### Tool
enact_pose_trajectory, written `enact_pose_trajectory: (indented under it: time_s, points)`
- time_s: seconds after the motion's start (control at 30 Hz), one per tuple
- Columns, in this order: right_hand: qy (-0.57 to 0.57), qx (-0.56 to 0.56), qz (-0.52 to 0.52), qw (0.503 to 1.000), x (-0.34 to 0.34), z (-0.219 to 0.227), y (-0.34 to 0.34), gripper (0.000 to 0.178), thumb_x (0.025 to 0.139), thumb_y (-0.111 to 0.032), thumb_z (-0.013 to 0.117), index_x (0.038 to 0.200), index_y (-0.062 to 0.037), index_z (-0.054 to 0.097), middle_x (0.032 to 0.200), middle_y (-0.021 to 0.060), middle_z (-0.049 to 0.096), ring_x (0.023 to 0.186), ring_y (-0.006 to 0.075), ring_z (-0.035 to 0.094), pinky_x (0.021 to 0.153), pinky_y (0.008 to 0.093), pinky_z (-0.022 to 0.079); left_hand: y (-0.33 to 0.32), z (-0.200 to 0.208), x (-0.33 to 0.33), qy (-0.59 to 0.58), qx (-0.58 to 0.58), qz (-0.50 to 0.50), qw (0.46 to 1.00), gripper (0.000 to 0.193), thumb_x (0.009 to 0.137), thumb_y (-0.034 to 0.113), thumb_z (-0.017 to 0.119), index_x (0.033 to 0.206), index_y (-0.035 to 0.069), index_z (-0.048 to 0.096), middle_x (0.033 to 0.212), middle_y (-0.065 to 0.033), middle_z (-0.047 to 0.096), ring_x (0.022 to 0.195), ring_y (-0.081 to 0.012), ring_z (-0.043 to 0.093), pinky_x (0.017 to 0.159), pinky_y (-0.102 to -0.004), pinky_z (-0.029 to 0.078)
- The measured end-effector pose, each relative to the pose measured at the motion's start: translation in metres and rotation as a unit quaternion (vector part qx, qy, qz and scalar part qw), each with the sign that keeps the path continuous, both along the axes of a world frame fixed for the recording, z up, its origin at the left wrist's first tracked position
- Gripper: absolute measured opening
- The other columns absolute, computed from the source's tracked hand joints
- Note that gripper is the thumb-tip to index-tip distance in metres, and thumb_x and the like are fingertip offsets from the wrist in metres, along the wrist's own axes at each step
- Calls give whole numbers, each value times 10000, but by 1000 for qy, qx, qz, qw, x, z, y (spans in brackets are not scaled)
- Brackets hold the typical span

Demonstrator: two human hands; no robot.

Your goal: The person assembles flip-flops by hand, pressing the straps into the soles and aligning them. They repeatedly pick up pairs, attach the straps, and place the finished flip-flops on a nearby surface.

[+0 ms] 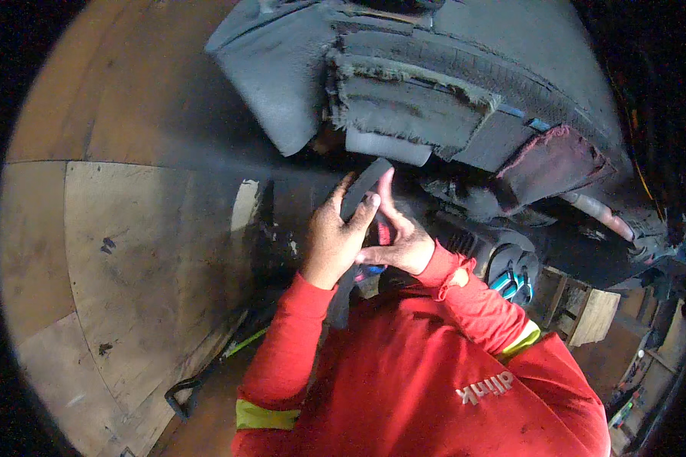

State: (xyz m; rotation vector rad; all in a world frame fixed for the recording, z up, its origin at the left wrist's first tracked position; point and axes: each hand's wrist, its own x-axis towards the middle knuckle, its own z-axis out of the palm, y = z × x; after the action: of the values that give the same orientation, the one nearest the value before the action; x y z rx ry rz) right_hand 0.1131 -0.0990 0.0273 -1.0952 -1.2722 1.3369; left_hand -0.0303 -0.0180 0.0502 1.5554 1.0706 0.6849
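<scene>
A dark grey flat piece with a rounded end, like a sandal sole (pixel 367 183), is held up on edge between my hands. My left hand (pixel 335 238) grips it, thumb on the near face and fingers behind. My right hand (pixel 408 240) meets it from the right; its fingers reach up along the piece's right side and the thumb points left toward my left wrist. Just beyond the piece hangs the dust-covered cloth (pixel 415 103) of a grey machine cover, with a pale rounded bar (pixel 389 145) below it.
A dusty maroon cloth (pixel 556 164) hangs at the right of the machine. Dark flip-flops with teal straps (pixel 514 282) lie beyond my right forearm. Wooden panels (pixel 145 266) stand at the left, with a black handle (pixel 181 397) near their lower edge. Dust blurs the air left of the piece.
</scene>
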Motion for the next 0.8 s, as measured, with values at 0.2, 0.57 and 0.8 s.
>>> enact_pose_trajectory:
  time_s: [0.2, 0.57, 0.8]
  points:
    - [264, -128, 15, 956, -1, -6, 8, 1343, 688, 111, 811, 1550, -192, -173, 1614, 65, 151, 1440, 146, 174, 1179, 313, 180, 2, 13, 10, 15, -48, -13, 999, 509, 867, 180, 633, 1296, -74, 536, 982, -247, 700, 908, -273, 717, 758, -361, 543]
    - [236, -167, 51, 956, 35, -13, 19, 1366, 695, 154, 782, 1540, -219, -225, 1582, 50, 233, 1378, 139, 297, 1149, 294, 272, -1, -15, 37, -36, -89, 43, 994, 540, 777, 97, 629, 1293, -52, 570, 761, -142, 677, 650, -138, 630, 601, -316, 498]
    - [196, -119, 55, 972, 18, 0, 1, 1383, 716, 151, 777, 1506, -226, -293, 1576, 78, 226, 1401, 170, 264, 1159, 316, 262, -16, -7, 14, -73, -53, 32, 995, 533, 789, 55, 615, 1312, -29, 560, 967, -152, 715, 825, -182, 683, 708, -333, 527]
